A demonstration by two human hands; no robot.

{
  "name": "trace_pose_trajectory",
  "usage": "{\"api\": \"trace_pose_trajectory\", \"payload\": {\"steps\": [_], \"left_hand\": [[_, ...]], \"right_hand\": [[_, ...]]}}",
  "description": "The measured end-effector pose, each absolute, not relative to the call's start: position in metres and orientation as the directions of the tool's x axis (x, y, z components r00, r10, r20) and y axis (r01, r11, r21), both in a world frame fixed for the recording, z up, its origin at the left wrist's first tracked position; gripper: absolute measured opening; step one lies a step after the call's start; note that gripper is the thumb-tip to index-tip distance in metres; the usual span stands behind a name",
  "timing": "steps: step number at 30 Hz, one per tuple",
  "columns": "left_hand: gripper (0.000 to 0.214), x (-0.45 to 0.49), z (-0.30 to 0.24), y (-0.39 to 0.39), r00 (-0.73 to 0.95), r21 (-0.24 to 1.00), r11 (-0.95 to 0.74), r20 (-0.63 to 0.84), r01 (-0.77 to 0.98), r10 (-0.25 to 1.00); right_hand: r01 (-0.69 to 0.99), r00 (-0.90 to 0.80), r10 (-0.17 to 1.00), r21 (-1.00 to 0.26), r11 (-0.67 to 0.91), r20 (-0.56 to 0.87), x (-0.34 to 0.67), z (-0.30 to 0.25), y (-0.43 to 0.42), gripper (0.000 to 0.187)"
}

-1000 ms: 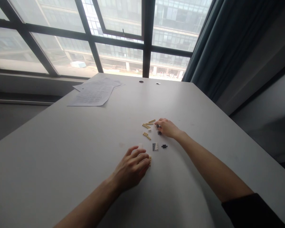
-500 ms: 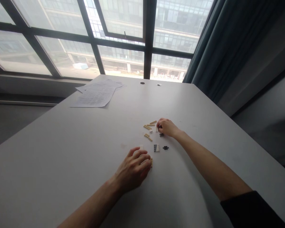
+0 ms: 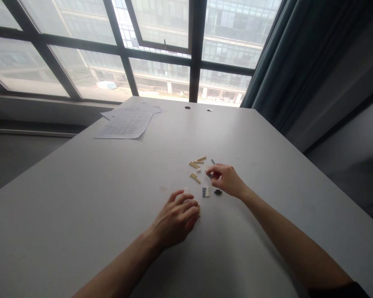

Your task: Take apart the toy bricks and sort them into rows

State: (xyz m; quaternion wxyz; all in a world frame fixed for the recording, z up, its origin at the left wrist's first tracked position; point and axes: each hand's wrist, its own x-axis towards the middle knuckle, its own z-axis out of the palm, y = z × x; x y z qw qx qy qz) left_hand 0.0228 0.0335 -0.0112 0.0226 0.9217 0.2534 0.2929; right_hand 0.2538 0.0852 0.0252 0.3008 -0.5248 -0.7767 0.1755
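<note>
My left hand [image 3: 178, 215] rests low over the table with curled fingers around a tan building brick [image 3: 199, 210], whose studded edge peeks out by the fingertips. A white piece [image 3: 186, 191] lies just beyond its index finger. My right hand [image 3: 227, 179] pinches a small grey building piece [image 3: 209, 175], largely covered by the fingers. Close by are a grey-and-white studded piece [image 3: 206, 192] and a black piece [image 3: 218, 192]. Farther off lie tan plates [image 3: 194, 164], a stepped tan piece [image 3: 194, 178], a small white brick [image 3: 198, 170] and a thin grey piece [image 3: 213, 161].
Printed papers [image 3: 126, 122] lie at the table's far left. Two round cable holes sit near the back edge, one of them here [image 3: 187, 107]. Beyond the white table [image 3: 81, 198] are windows, with a dark curtain [image 3: 276, 62] on the right.
My right hand has drawn back toward me and slightly right, uncovering the thin grey piece, and now pinches a grey piece. My left hand stays in place around the tan brick.
</note>
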Motion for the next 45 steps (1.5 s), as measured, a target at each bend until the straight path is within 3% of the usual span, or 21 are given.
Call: {"api": "trace_pose_trajectory", "payload": {"steps": [2, 6, 13, 18, 22, 31, 45], "left_hand": [[0.011, 0.023, -0.011, 0.033, 0.700, 0.194, -0.869, 0.524, 0.456, 0.485], [0.011, 0.023, -0.010, 0.033, 0.706, 0.200, -0.866, 0.510, 0.459, 0.492], [0.012, 0.022, -0.011, 0.034, 0.707, 0.183, -0.867, 0.513, 0.464, 0.487], [0.011, 0.022, -0.011, 0.034, 0.709, 0.192, -0.868, 0.511, 0.458, 0.487], [0.011, 0.022, -0.010, 0.034, 0.713, 0.190, -0.871, 0.510, 0.453, 0.482], [0.012, 0.023, -0.006, 0.033, 0.715, 0.188, -0.873, 0.509, 0.450, 0.478], [0.009, 0.022, -0.012, 0.035, 0.714, 0.212, -0.876, 0.512, 0.433, 0.477]], "right_hand": [[0.606, -0.324, 0.912, -0.686, 0.403, 0.250, 0.248, 0.018, 0.056, 0.040], [0.521, -0.368, 0.907, -0.763, 0.384, 0.205, 0.235, 0.000, 0.016, 0.036], [0.663, -0.351, 0.883, -0.583, 0.470, 0.312, 0.233, -0.012, 0.004, 0.026], [0.682, -0.366, 0.876, -0.550, 0.481, 0.312, 0.238, -0.015, 0.001, 0.032], [0.669, -0.397, 0.856, -0.534, 0.517, 0.332, 0.235, -0.017, 0.000, 0.018], [0.686, -0.471, 0.809, -0.432, 0.586, 0.351, 0.236, -0.018, 0.000, 0.007], [0.668, -0.530, 0.810, -0.465, 0.581, 0.251, 0.241, -0.002, 0.001, 0.007]]}}
